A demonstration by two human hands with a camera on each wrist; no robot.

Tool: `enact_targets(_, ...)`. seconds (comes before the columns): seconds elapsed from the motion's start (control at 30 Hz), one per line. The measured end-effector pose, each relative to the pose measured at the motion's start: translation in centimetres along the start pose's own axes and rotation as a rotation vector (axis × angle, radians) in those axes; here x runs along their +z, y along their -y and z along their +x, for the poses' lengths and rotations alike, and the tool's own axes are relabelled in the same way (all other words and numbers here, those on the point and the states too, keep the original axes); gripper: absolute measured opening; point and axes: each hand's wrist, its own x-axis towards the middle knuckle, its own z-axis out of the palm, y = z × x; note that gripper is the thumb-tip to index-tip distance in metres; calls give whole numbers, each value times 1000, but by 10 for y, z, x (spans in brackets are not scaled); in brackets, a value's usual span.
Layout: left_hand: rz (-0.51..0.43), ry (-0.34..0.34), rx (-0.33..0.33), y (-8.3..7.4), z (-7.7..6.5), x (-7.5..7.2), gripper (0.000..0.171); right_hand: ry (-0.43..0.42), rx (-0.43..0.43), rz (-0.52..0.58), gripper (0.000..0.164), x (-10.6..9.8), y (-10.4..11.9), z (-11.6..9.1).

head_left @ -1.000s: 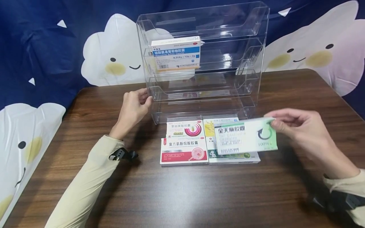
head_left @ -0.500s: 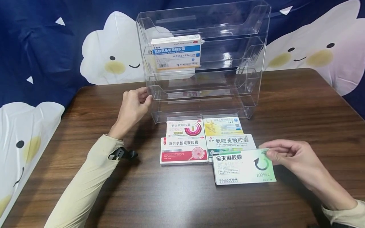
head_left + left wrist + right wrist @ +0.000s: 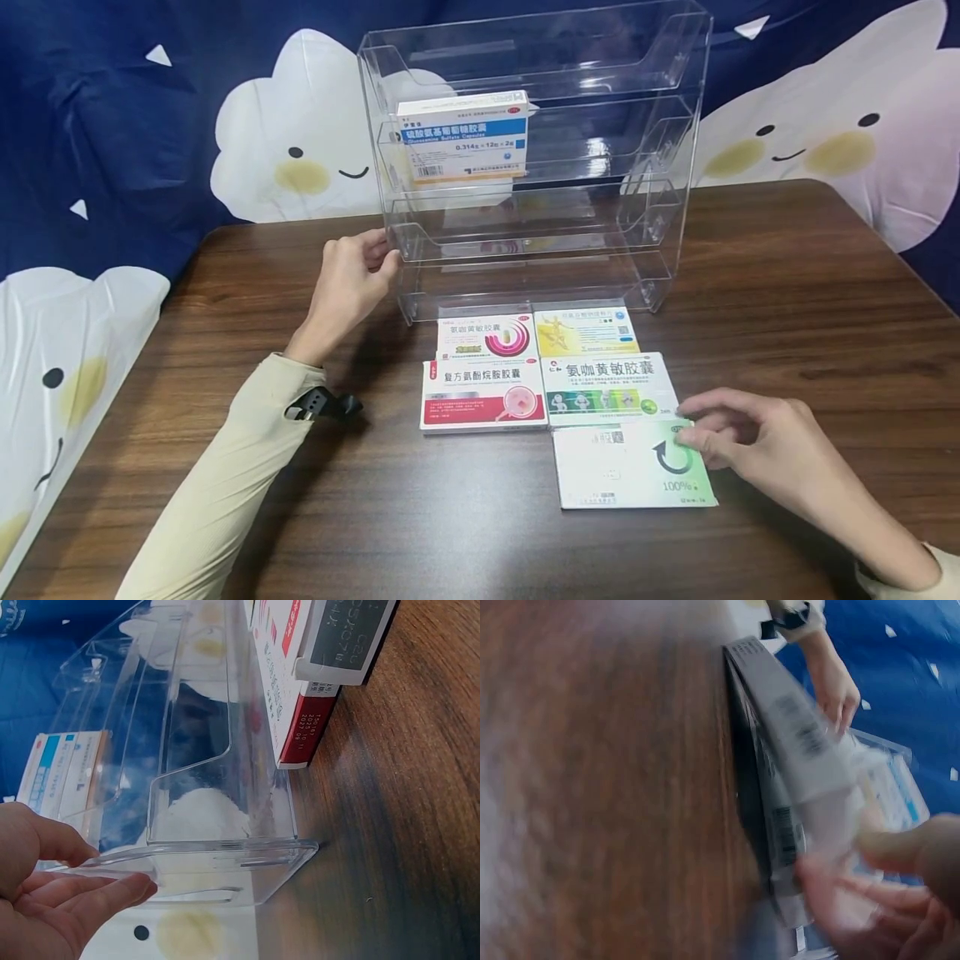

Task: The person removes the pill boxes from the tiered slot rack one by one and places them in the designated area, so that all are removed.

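Note:
My left hand (image 3: 351, 279) grips the left side edge of a clear plastic display rack (image 3: 525, 293); the left wrist view has the thumb and fingers on either side of the panel. At the front right, my right hand (image 3: 772, 450) pinches the upper right corner of a white-and-green medicine box (image 3: 622, 479), face up and low over the table. It is blurred in the right wrist view. Just behind it lies a medicine box with a green band (image 3: 611, 387). Beside that one is a red-and-white medicine box (image 3: 483, 396).
Behind these lie a box with pink rings (image 3: 472, 337) and a yellow-and-white box (image 3: 588, 333), close before the rack. A blue-striped medicine box (image 3: 465, 150) leans in an upper tier of the rack. A blue cloud-patterned cloth (image 3: 135, 125) hangs behind the wooden table (image 3: 375, 517).
My right hand has brought the white-and-green box down and toward the table's front, uncovering the green-banded and yellow boxes behind it. The left hand stays at the rack.

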Motion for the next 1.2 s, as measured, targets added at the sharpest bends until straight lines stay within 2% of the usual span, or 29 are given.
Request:
enact_targets(0.07,-2,-1,0,0,0,0,33,-104,-144,-160,27,1,5,-1)
enact_targets(0.17,-6,-2,1,0,0,0,33,-148,-380,-234,26,5,14,-4)
enact_targets(0.23,-7,-3,-2,0,0,0,33,-74,-492,-255,33,7,20,-8)
enact_targets(0.33,-9,-3,-3,0,-1,0,33,65,-598,-302,41,14,27,-14)
enact_targets(0.43,-7,-6,2,1,0,0,33,130,-688,-375,43,21,29,-16)
enact_targets(0.57,-5,-9,10,2,0,0,32,144,-743,-466,56,23,28,-18)
enact_targets(0.7,-7,-11,16,2,0,0,31,157,-755,-502,59,22,28,-20)
enact_targets(0.93,2,-17,20,1,-1,-1,31,161,-706,-494,58,21,27,-23)
enact_targets(1.2,-8,-8,17,1,-1,-1,31,111,-681,-492,56,23,26,-20)
